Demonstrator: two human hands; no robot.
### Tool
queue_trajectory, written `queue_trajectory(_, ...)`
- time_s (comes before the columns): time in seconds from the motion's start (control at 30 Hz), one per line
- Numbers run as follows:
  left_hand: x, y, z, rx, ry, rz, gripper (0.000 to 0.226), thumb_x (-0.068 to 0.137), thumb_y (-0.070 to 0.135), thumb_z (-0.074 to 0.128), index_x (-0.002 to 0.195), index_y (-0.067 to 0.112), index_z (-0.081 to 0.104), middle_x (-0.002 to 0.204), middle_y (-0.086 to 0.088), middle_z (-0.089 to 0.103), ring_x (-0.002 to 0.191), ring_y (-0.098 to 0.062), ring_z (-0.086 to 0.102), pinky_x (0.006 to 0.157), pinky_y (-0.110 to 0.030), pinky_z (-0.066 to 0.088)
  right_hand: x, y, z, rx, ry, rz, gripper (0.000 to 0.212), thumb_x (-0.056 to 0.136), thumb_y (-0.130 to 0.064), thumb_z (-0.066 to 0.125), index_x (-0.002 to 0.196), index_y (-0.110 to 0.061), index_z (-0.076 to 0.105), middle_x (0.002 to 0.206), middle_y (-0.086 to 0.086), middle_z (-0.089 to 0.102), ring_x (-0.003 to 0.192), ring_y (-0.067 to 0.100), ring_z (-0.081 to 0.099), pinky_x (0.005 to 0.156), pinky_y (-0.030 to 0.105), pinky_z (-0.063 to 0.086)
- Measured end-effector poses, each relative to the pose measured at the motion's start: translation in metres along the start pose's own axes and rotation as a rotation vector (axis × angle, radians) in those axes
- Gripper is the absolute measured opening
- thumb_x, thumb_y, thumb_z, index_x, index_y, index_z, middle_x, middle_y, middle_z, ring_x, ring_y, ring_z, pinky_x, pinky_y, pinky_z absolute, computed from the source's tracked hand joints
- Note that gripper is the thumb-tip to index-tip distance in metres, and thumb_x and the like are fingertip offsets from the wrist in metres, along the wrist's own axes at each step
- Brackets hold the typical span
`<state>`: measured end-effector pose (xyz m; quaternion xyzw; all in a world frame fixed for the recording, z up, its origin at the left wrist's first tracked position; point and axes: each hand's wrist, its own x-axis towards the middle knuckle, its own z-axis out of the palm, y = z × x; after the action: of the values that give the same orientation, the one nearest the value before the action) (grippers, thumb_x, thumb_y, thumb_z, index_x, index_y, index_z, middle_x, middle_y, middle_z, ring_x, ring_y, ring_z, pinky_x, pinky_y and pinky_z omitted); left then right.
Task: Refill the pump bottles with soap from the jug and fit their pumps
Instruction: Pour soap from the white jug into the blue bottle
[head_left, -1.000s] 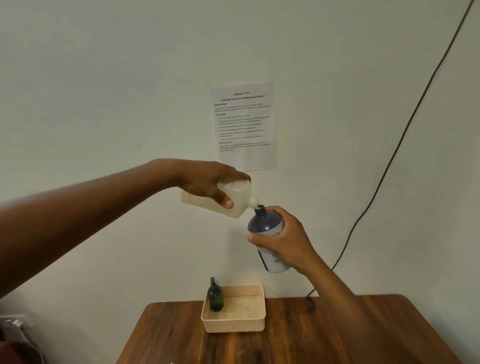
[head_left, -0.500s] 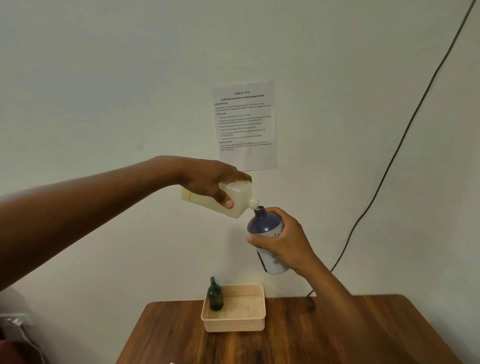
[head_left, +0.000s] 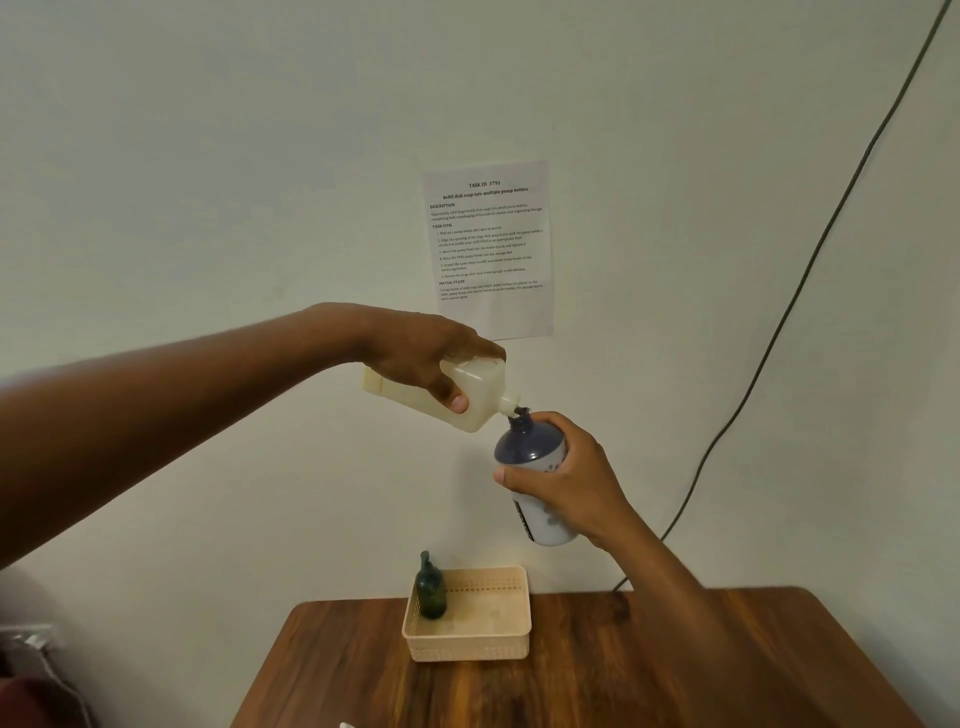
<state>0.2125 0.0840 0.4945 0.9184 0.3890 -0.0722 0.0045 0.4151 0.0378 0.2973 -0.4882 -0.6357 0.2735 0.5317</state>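
Wooden table (head_left: 623, 670) w/ cream basket (head_left: 467, 647) holding green pump bottle (head_left: 430, 590); above, left hand (head_left: 426, 358) grips tilted jug (head_left: 475, 397), spout at mouth of blue bottle (head_left: 535, 467) clasped in right hand (head_left: 571, 488).

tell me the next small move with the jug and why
Probably hold the pour steady: the left hand has the jug tipped, spout at the open neck of the blue bottle gripped by the right hand.

Jug (head_left: 470, 397) spout above bottle (head_left: 530, 452); basket (head_left: 470, 649) on table (head_left: 649, 675).
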Motion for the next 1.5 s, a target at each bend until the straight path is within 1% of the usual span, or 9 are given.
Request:
queue_trajectory(0.17, -0.002, 0.0, 0.0, -0.008, 0.014, 0.015, 0.068, 0.09, 0.04, 0.078, 0.149, 0.034, 0.045, 0.12, 0.014, 0.056, 0.114, -0.014, 0.053, 0.086, -0.023, 0.041, -0.002, -0.002, 0.0, 0.001, 0.002, -0.043, 0.056, 0.075, -0.044, 0.084, 0.121, -0.035, 0.054, 0.109, -0.022, 0.06, 0.097, 0.008, 0.063, 0.077, 0.012, 0.05)
queue_trajectory(0.33, -0.007, 0.0, 0.001, -0.052, 0.022, -0.011, 0.075, 0.09, 0.04, 0.077, 0.154, 0.034, 0.04, 0.126, 0.015, 0.054, 0.12, -0.015, 0.052, 0.098, -0.029, 0.043, -0.003, -0.005, 0.0, 0.048, 0.0, -0.02, 0.058, 0.076, -0.042, 0.084, 0.125, -0.03, 0.055, 0.115, -0.01, 0.064, 0.1, 0.016, 0.064, 0.083, 0.029, 0.06)
queue_trajectory(0.47, -0.013, -0.002, 0.008, -0.149, 0.082, -0.023, 0.075, 0.091, 0.041, 0.077, 0.155, 0.034, 0.039, 0.141, 0.009, 0.057, 0.126, -0.018, 0.055, 0.109, -0.036, 0.047, -0.004, -0.011, -0.001, 0.128, -0.004, -0.002, 0.056, 0.075, -0.038, 0.086, 0.123, -0.028, 0.057, 0.11, -0.006, 0.066, 0.096, 0.02, 0.066, 0.068, 0.031, 0.062)
queue_trajectory(0.73, -0.02, -0.013, 0.053, -0.43, 0.235, -0.065, 0.076, 0.092, 0.047, 0.072, 0.156, 0.034, 0.033, 0.136, 0.013, 0.054, 0.118, -0.012, 0.056, 0.088, -0.021, 0.049, 0.001, -0.017, 0.0, 0.265, 0.032, 0.006, 0.057, 0.066, -0.044, 0.089, 0.115, -0.032, 0.062, 0.104, -0.005, 0.068, 0.09, 0.02, 0.069, 0.055, 0.025, 0.056)
queue_trajectory(0.97, -0.033, -0.024, 0.138, -0.737, 0.332, -0.1, 0.071, 0.086, 0.049, 0.068, 0.148, 0.03, 0.038, 0.133, 0.007, 0.056, 0.121, -0.014, 0.058, 0.098, -0.032, 0.055, -0.005, 0.006, 0.012, 0.232, 0.053, 0.024, 0.069, 0.056, -0.054, 0.09, 0.116, -0.038, 0.06, 0.109, -0.009, 0.068, 0.094, 0.015, 0.069, 0.063, 0.022, 0.057)
queue_trajectory(1.17, -0.048, -0.039, 0.242, -1.017, 0.296, -0.232, 0.058, 0.096, 0.022, 0.073, 0.142, 0.027, 0.038, 0.133, 0.002, 0.058, 0.125, -0.017, 0.058, 0.1, -0.04, 0.057, -0.023, 0.048, 0.039, 0.159, 0.018, 0.093, 0.08, 0.052, -0.052, 0.094, 0.121, -0.038, 0.057, 0.114, -0.016, 0.064, 0.101, 0.01, 0.065, 0.073, 0.019, 0.056)
queue_trajectory(1.3, -0.057, -0.046, 0.304, -1.086, 0.247, -0.313, 0.058, 0.094, 0.014, 0.075, 0.138, 0.023, 0.039, 0.133, -0.004, 0.057, 0.122, -0.019, 0.06, 0.094, -0.037, 0.061, -0.035, 0.078, 0.062, 0.126, -0.018, 0.145, 0.084, 0.052, -0.046, 0.097, 0.124, -0.034, 0.055, 0.115, -0.015, 0.063, 0.104, 0.009, 0.062, 0.075, 0.019, 0.052)
queue_trajectory(1.43, -0.068, -0.051, 0.36, -1.078, 0.192, -0.436, 0.058, 0.09, 0.01, 0.078, 0.132, 0.029, 0.042, 0.121, 0.009, 0.06, 0.11, -0.004, 0.065, 0.081, -0.013, 0.058, -0.05, 0.106, 0.089, 0.108, -0.076, 0.199, 0.089, 0.048, -0.047, 0.095, 0.125, -0.035, 0.053, 0.116, -0.017, 0.06, 0.105, 0.011, 0.061, 0.078, 0.021, 0.055)
queue_trajectory(1.5, -0.07, -0.052, 0.385, -1.094, 0.149, -0.49, 0.063, 0.089, 0.004, 0.077, 0.138, 0.023, 0.043, 0.129, 0.0, 0.06, 0.118, -0.013, 0.063, 0.093, -0.029, 0.061, -0.056, 0.116, 0.099, 0.102, -0.091, 0.228, 0.089, 0.044, -0.051, 0.093, 0.122, -0.038, 0.053, 0.117, -0.02, 0.059, 0.105, 0.011, 0.061, 0.08, 0.022, 0.055)
